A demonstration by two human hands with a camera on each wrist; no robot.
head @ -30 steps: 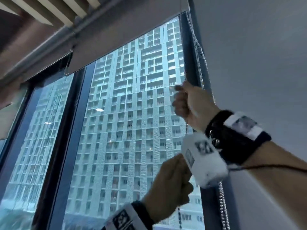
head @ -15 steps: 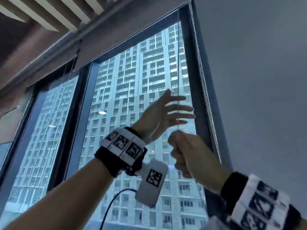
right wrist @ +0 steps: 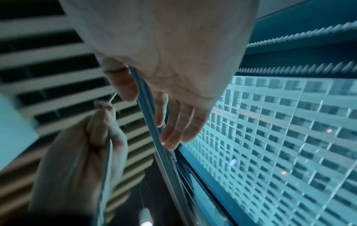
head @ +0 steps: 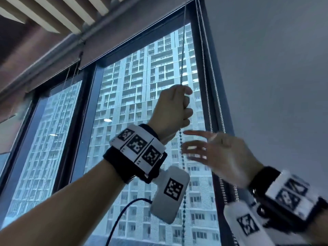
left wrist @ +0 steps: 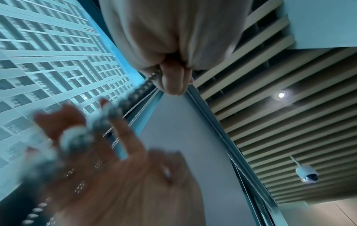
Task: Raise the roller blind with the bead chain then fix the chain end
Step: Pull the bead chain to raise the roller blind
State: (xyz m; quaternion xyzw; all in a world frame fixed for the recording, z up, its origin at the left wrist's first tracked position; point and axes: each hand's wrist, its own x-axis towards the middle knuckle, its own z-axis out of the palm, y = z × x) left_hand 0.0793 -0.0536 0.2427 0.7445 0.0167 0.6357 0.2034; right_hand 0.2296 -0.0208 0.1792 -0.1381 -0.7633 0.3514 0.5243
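Note:
The roller blind is drawn up near the top of the window, with only a grey strip showing. Its dark bead chain hangs taut in front of the glass. My left hand grips this chain in a fist, raised high. In the left wrist view the chain runs out of the left hand. My right hand is just below and to the right with fingers spread straight, beside the chain and holding nothing. The right wrist view shows the right hand open and the left hand closed round the chain.
Two silver bead chains hang along the dark right window frame, next to a grey wall. A dark mullion divides the panes. Slatted ceiling overhead carries a security camera.
The left hand went up open and has closed round the chain above the right hand. The right hand, which gripped the chain, has let go and opened. The blind's bottom edge has risen.

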